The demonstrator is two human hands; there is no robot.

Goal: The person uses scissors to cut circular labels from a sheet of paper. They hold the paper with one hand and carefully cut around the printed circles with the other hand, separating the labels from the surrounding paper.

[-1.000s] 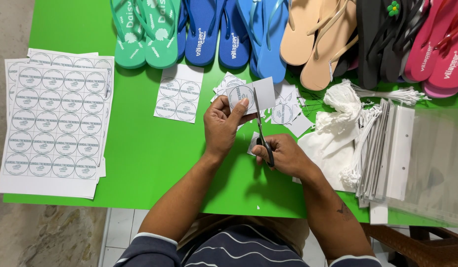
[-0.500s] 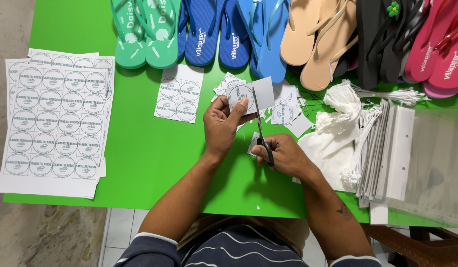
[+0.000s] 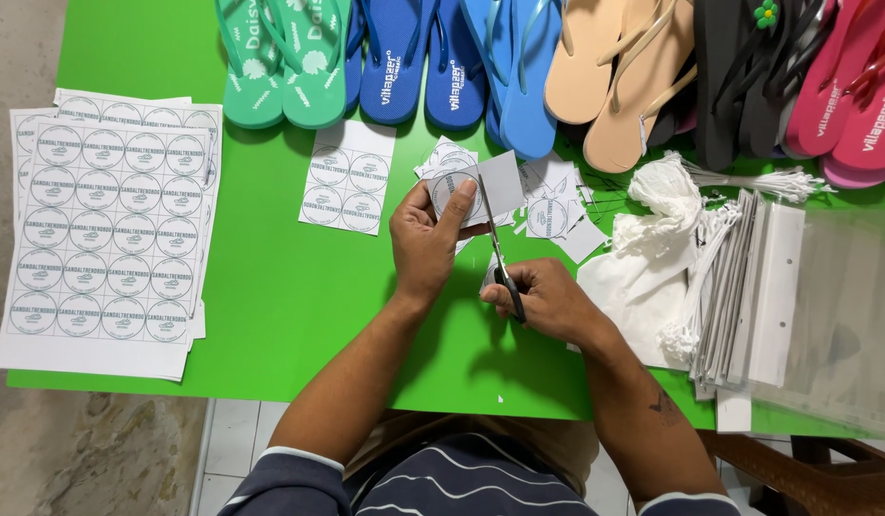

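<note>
1. The left hand [image 3: 425, 241] is holding up a small paper piece [image 3: 480, 186] with a round printed label on it, above the middle of the green table [image 3: 270, 287]. Its thumb is pressing on the label's face and the other fingers are curling behind, so the paper is being pinched between them.
2. The right hand [image 3: 549, 298] is gripping a pair of scissors [image 3: 498, 256] by the dark handles, fingers wrapping closed through and around the loops. The blades are pointing up and away from the person, meeting the lower edge of the held paper.
3. Just behind the held paper, a scatter of cut label pieces [image 3: 547, 196] is lying on the table.
4. Left of the hands, a small sheet of four labels [image 3: 347, 177] is lying flat, well apart from a stack of full label sheets [image 3: 103, 229] sitting at the table's left edge and overhanging it a little.
5. Along the far edge, flip-flops are lining up in a row: green [image 3: 280, 62], blue [image 3: 442, 57], tan [image 3: 614, 76], black [image 3: 748, 76] and pink [image 3: 853, 91].
6. Right of the right hand, a bundle of white string ties [image 3: 667, 205] is resting beside a pile of clear plastic bags [image 3: 824, 296] with white header strips.
</note>
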